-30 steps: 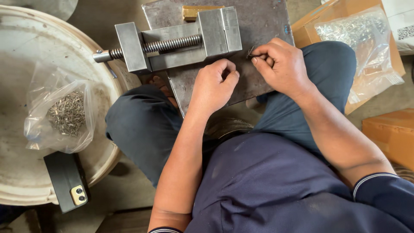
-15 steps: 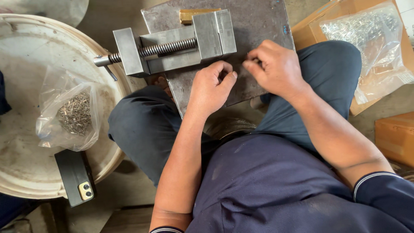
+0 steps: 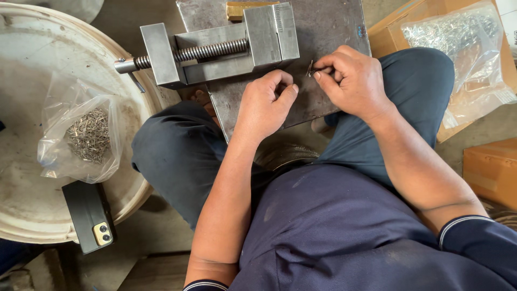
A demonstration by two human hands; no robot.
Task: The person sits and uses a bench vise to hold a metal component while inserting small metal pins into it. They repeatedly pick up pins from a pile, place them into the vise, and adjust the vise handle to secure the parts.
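- The right hand is pinched shut, thumb and forefinger closed on a small metal pin held upright just above the steel plate; the left hand is curled loosely on the plate's near edge, and whether anything lies inside it cannot be told.
- One white round tub is seen at the left, and on it lie one clear bag of pins and one dark phone.
- One steel plate rests across the person's lap, and one machine vise sits on its far part, with a brass block at its far side.
- Two cardboard boxes are seen at the right; on the far box lies a second clear bag of metal parts.
- The step in hand is judged to be the handling of a single pin on the plate, right of the vise.
- For the next move, a steady pinch and careful alignment would be called for, the pin being thin and easily dropped.
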